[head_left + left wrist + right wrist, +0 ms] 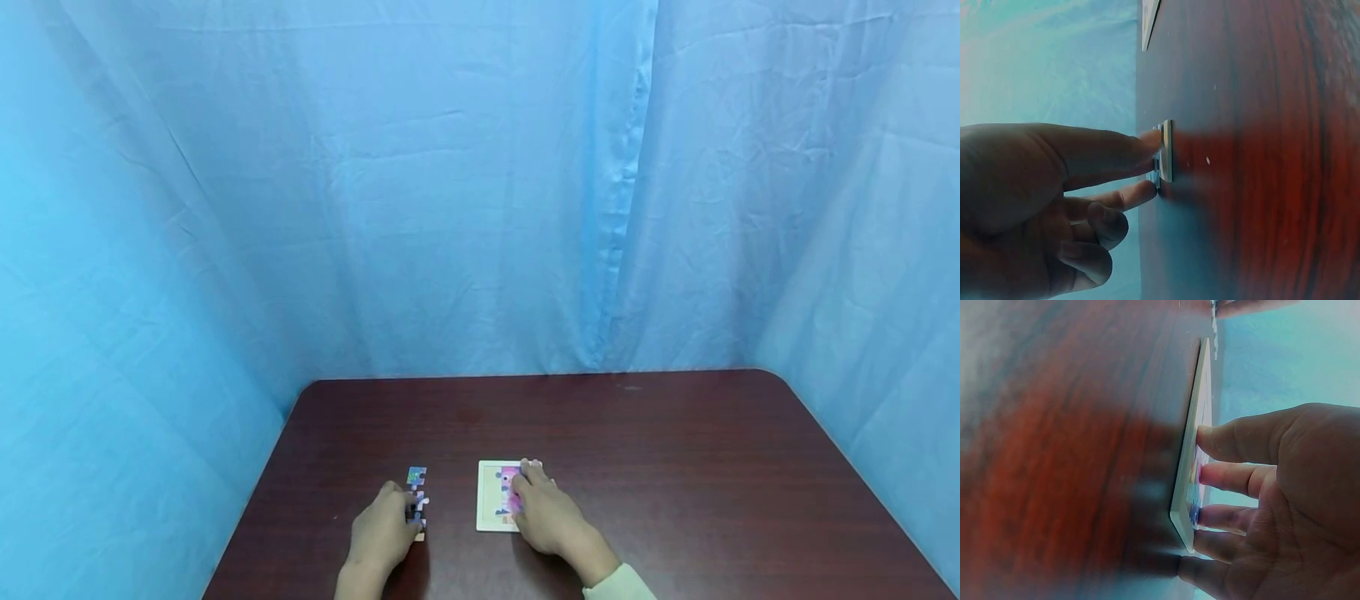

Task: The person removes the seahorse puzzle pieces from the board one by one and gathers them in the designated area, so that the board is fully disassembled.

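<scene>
My left hand (381, 527) is over a short column of loose jigsaw pieces (416, 477) on the table. Its thumb and forefinger pinch a jigsaw piece (1167, 150) from both sides, while the other fingers curl back towards the palm. To the right lies a flat white puzzle tray (487, 529) with a partly filled pink and purple picture (507, 483). My right hand (551, 512) covers the tray's right side. In the right wrist view its spread fingers come down on the tray (1180, 506), with thumb and forefinger touching the picture and the little finger beside the edge.
A dark reddish wooden table (712, 483) with rounded far corners carries everything. Pale blue curtains (420, 208) hang behind it and along both sides. The tray and the loose pieces lie near the front, a small gap apart.
</scene>
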The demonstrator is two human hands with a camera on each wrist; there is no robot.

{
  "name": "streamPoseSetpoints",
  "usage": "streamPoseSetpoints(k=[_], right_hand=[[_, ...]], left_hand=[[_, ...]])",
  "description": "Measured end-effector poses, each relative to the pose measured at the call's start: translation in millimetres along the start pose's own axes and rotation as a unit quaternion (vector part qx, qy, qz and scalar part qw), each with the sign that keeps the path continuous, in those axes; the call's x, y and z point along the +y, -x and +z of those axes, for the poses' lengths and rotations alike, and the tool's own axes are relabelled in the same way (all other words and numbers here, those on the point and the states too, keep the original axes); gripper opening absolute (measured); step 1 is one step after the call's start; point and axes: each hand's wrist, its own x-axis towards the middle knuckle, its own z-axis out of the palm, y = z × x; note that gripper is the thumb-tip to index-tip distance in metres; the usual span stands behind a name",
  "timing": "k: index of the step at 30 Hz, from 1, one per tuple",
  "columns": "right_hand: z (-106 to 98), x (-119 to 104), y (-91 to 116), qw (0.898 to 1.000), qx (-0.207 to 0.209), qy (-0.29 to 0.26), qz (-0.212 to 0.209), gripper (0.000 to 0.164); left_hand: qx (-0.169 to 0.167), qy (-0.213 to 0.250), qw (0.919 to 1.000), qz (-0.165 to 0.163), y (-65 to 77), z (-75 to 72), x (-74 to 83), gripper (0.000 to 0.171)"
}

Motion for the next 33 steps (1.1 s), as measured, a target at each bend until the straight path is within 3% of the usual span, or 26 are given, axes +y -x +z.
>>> streamPoseSetpoints(k=[12,21,29,33], right_hand=[[-0.5,-1.0,-1.1,1.000,-0.005,0.001,0.010,0.032],[0.7,0.7,-1.2,1.000,0.005,0.000,0.000,0.026],[-2.2,3.3,-0.1,1.000,-0.004,-0.010,0.008,0.028],[-4.1,4.1,1.7,1.000,-0.003,-0.021,0.001,0.035]], left_hand=[[-0.018,0.014,0.9988,-0.043,-1.7,-0.9,-6.4,0.041],[0.009,0.012,0.9994,-0.032,-1.7,-1.8,-7.3,0.040],[0.056,0.018,0.9982,0.004,-6.1,9.1,26.4,0.030],[0.047,0.041,0.9976,0.029,-11.2,19.3,48.8,0.025]])
